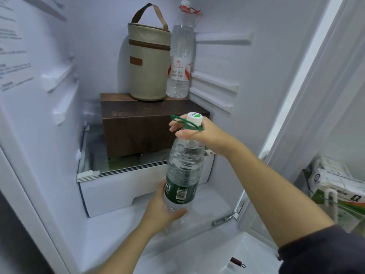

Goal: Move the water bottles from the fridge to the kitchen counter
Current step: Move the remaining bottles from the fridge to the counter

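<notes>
A large clear water bottle with a dark green label, white cap and green carry handle is held upright inside the open fridge. My right hand grips its neck just under the cap. My left hand cups its lower body near the base. A second tall clear bottle with a red and white label and a red handle stands at the back, on a dark brown box, beside a beige bag.
A beige cylindrical bag with a brown strap sits on the dark brown box, which rests on a glass shelf above a white drawer. Shelf rails line both fridge walls. The open door at right holds cartons.
</notes>
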`<state>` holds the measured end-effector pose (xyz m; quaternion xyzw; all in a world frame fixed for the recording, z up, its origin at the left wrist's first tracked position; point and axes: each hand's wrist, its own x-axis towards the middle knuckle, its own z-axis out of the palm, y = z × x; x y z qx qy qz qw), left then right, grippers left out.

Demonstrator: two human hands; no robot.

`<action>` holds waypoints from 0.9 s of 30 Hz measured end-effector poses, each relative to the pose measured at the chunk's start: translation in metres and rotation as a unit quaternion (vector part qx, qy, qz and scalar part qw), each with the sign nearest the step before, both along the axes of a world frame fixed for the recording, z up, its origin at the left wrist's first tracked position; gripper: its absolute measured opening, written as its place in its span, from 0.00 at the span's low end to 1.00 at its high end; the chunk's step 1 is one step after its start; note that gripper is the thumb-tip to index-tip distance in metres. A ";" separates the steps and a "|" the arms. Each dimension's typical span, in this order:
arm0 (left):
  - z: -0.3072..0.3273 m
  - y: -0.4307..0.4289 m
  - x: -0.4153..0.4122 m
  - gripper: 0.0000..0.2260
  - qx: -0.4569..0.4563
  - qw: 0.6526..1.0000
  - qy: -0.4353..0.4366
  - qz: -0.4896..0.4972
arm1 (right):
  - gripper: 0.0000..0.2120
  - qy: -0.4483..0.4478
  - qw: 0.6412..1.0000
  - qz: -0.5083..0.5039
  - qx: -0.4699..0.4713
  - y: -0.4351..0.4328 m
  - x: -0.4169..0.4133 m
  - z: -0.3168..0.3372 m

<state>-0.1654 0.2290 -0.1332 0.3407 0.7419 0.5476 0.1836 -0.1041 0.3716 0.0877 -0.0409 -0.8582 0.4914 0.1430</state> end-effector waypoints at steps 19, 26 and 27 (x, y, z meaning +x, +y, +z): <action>0.013 -0.008 -0.010 0.44 0.003 0.998 0.064 0.028 | 0.02 0.082 0.969 -0.197 -0.121 -0.003 0.004 -0.017; 0.001 -0.015 -0.010 0.41 0.035 0.999 -0.014 0.005 | 0.16 0.128 0.959 -0.201 -0.155 -0.002 0.013 -0.019; -0.002 -0.017 -0.007 0.36 0.057 0.997 -0.052 0.027 | 0.17 0.139 0.955 -0.214 -0.154 -0.003 0.018 -0.021</action>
